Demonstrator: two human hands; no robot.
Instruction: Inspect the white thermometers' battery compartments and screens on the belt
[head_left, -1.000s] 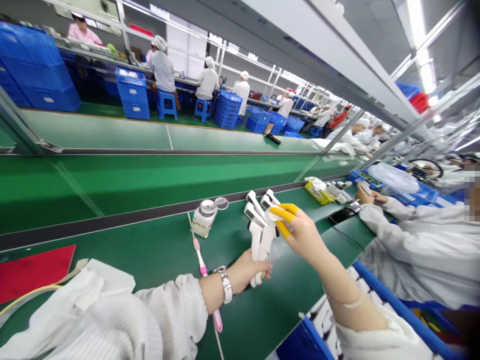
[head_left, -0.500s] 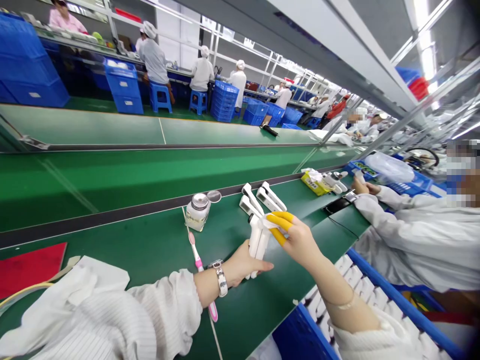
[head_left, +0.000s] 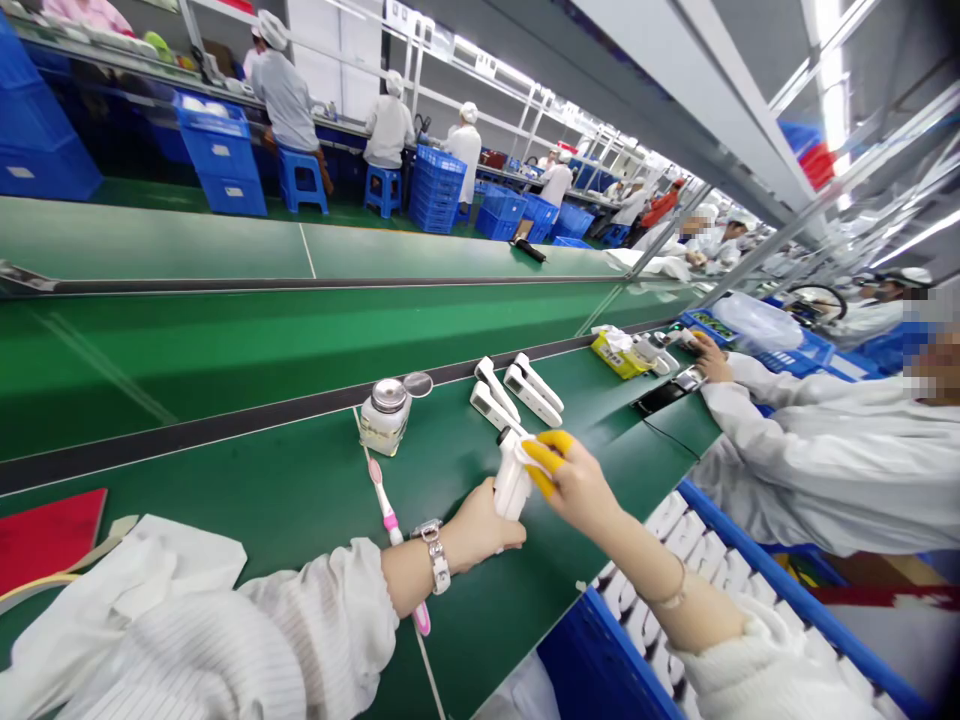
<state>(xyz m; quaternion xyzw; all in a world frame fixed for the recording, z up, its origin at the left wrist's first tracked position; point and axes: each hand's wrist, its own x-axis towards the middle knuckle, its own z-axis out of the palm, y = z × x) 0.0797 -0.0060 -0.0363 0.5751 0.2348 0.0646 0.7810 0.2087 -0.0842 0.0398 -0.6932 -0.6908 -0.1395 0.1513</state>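
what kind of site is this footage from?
Most likely an electronics assembly line in a factory. A long green conveyor belt runs past seated workers in white coats and caps, blue crates are stacked behind them, and the left hand holds a white handheld device that the right hand touches.

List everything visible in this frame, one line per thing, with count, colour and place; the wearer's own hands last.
white device: one, white, held upright between both hands.
loose white devices: three, white, lying on the bench beyond the hands.
wipe: one, white, under the yellow-capped fingers, against the device top.
jar: one, clear with silver cap, left of the loose devices.
toothbrush: one, pink and white, lying on the bench by the left wrist.
red sheet: one, red, far left.
green bench: one, green, with conveyor belt behind.
blue tray: one, blue, at the near edge.
co-worker: one, white coat, at right.
left hand: grips the device's lower end.
right hand: yellow finger cots, presses the wipe.
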